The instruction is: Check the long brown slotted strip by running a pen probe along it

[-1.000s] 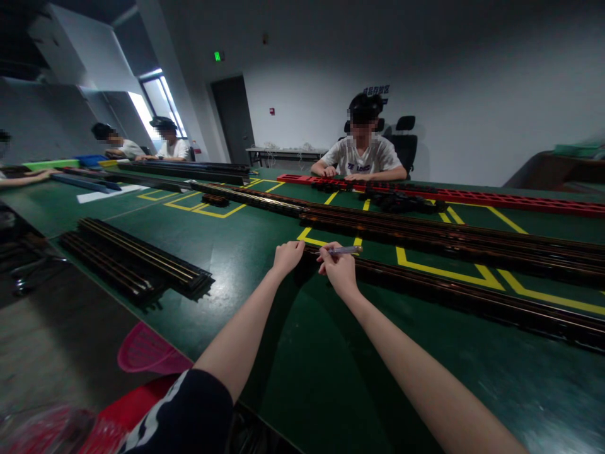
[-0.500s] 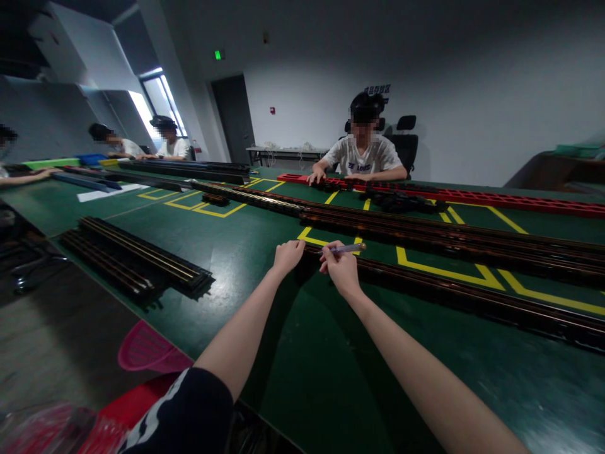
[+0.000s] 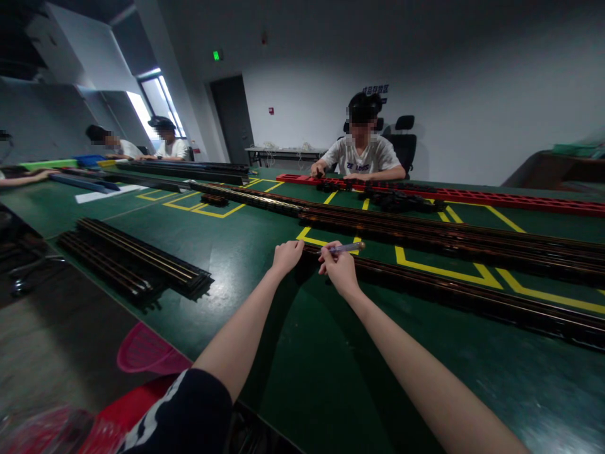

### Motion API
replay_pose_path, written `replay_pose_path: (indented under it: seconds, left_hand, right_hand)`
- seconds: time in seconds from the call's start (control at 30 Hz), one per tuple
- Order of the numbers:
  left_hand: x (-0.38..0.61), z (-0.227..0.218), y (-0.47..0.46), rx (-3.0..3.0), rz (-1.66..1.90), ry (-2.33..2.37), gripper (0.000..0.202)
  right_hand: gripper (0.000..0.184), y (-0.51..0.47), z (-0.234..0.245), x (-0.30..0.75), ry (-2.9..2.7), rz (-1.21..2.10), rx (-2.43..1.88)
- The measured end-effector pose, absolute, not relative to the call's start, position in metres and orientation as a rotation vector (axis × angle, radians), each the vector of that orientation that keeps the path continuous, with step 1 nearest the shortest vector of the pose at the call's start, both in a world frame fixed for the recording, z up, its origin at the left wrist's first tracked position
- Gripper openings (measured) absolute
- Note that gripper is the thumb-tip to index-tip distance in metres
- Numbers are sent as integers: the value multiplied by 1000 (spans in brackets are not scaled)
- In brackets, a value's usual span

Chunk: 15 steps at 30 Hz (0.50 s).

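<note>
My left hand [image 3: 287, 256] is closed over the left end of a long, narrow dark rail [image 3: 425, 282]. This rail lies on the green table and runs off to the right with coppery glints along it. In my right hand [image 3: 341, 270] is a slim screwdriver [image 3: 347, 248] with a clear purplish handle and a gold-coloured end. Its thin tip points left, toward the rail end by my left fingers. Whether the tip touches the rail I cannot make out. Behind both hands lies a longer bundle of similar dark rails [image 3: 406, 231].
Two stacks of dark rails [image 3: 142, 255] lie on the left of the table [image 3: 246, 284]. Yellow tape [image 3: 444, 269] marks the tabletop. Across from me a person [image 3: 362, 151] works at a red rack [image 3: 510, 199]. A pink basket [image 3: 149, 350] sits below the near edge.
The view has shifted very slightly. Both my hands keep their places at the rail end. The person opposite has raised one hand a little.
</note>
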<state>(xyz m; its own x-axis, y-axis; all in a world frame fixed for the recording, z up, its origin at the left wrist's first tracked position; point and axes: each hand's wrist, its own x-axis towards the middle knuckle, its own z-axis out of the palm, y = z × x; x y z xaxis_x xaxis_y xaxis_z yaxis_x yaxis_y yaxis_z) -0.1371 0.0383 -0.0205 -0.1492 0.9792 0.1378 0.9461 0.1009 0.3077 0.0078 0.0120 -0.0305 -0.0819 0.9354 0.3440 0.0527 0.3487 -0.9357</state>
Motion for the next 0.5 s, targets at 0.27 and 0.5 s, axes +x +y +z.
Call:
replay_pose_path:
  seconds: [0.27, 0.5]
  left_hand:
    - [-137, -20, 38, 1984, 505, 2250, 44]
    - [-136, -19, 37, 1990, 502, 2251, 47]
  right_hand:
    - [21, 11, -29, 8, -1459, 960, -962]
    - [19, 10, -27, 7, -1437, 988, -957]
